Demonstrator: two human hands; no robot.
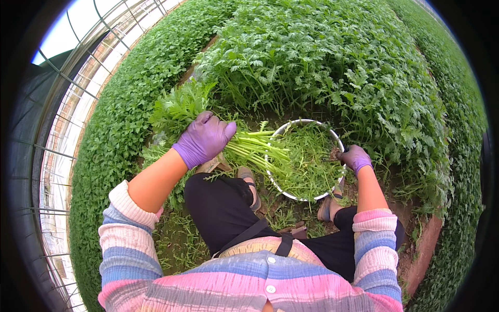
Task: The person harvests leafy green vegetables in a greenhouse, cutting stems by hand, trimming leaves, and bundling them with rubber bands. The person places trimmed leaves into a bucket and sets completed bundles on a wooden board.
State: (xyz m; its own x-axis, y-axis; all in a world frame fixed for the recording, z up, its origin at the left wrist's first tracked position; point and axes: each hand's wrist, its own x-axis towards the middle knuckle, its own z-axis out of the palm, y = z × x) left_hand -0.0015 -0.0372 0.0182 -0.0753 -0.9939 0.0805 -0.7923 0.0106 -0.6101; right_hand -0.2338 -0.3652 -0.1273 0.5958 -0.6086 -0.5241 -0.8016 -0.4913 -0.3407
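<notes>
My left hand point(206, 138), in a purple glove, is closed around a bunch of leafy green stalks point(257, 146). The leaves point up and left, and the cut stem ends reach over the left rim of a round white-rimmed tub point(275, 184). Loose green leaves and trimmings point(308, 160) fill the tub, which stands between my feet. At the tub's right rim is my right hand point(354, 158), in a purple glove with darkened fingers. Its fingers are curled at something small and dark, too hidden to name.
Dense standing leafy plants point(296, 50) rise just beyond the tub, with more rows at left and right. A wire-and-frame greenhouse wall point(66, 117) curves along the left. Scattered greens point(183, 238) lie on the soil. A bare soil strip point(425, 249) runs at lower right.
</notes>
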